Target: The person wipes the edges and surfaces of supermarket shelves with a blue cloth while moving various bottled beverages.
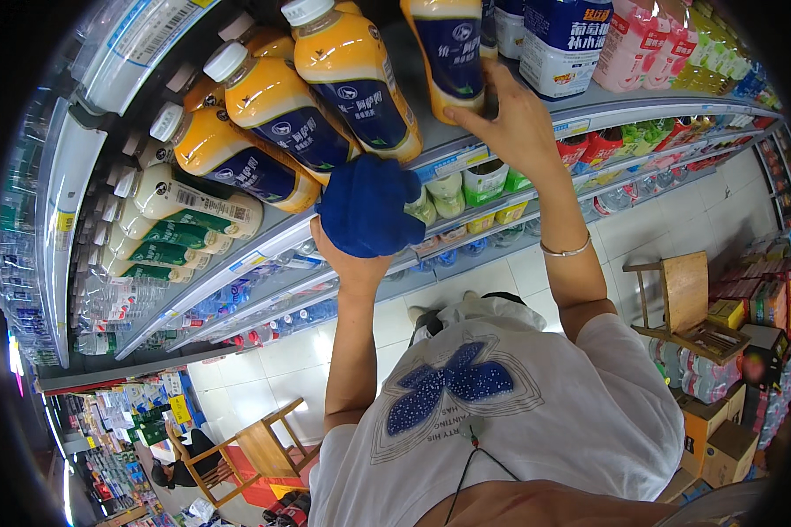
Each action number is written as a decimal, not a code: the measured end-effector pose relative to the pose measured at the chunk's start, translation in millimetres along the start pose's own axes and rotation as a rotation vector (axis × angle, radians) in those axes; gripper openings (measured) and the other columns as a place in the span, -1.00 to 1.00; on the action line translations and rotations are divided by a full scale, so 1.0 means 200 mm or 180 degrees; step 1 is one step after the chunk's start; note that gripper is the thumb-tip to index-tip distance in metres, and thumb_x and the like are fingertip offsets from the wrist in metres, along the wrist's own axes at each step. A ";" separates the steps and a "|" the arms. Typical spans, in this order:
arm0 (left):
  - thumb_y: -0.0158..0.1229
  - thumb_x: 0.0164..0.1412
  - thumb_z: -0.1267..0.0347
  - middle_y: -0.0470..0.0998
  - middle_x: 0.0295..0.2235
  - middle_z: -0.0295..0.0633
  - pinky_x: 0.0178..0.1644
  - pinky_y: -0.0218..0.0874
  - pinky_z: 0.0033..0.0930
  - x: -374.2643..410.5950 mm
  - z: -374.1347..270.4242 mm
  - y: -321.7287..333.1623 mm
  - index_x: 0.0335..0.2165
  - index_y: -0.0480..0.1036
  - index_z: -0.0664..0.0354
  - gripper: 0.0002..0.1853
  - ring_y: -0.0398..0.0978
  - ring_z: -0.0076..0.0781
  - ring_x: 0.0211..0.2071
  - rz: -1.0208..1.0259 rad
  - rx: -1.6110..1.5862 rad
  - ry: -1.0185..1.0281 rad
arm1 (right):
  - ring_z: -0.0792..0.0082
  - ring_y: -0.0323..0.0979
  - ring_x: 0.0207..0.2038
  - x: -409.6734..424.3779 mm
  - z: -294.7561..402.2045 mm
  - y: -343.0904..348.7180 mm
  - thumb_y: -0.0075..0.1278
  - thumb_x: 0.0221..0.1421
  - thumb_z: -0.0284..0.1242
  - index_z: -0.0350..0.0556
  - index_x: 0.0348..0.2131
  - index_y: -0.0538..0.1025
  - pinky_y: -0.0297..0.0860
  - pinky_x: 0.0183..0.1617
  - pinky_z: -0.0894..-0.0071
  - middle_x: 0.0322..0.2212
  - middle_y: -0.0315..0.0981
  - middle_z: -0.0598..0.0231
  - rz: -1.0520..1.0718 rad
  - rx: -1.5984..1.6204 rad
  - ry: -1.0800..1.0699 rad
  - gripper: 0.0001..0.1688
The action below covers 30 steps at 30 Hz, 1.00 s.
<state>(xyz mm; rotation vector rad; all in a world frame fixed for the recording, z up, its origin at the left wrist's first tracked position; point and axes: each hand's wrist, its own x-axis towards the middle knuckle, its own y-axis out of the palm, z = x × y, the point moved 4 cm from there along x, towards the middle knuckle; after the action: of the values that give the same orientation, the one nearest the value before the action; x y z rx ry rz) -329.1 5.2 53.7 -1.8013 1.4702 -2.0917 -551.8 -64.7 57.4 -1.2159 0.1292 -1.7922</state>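
Observation:
My left hand (352,247) holds a folded dark blue cloth (372,207) at the shelf's front edge, with most of the fingers hidden under it. The cloth is just below a row of yellow-orange milk tea bottles (356,85) with dark blue labels and white caps. My right hand (511,122) has its thumb and fingers around the lower part of another such bottle (451,59), which is cut off by the top of the view. Grey shelf surface shows between this bottle and the others.
Cream bottles with green labels (198,197) stand at the left. A white and blue bottle (560,53) and pink bottles (636,49) stand right of my right hand. Lower shelves hold more drinks. Wooden chairs (685,296) and cartons (732,448) are on the tiled floor; another person (184,461) is at lower left.

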 end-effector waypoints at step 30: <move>0.22 -0.14 0.30 0.53 -0.08 -0.27 -0.15 0.16 -0.18 -0.05 0.09 0.03 -0.14 0.54 -0.06 -0.55 0.45 -0.22 -0.06 -0.0038 0.0086 0.0110 | -0.22 0.26 0.10 0.23 -0.17 0.14 0.05 0.06 -0.43 -0.28 0.19 0.15 0.24 0.16 0.11 0.03 0.24 -0.31 -0.0002 -0.0117 0.0451 -0.24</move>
<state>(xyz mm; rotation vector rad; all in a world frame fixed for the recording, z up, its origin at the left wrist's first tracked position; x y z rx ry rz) -314.5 -3.5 40.4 -1.7778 1.4351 -2.1483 -564.5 -126.5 56.0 -1.1140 0.2443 -1.8835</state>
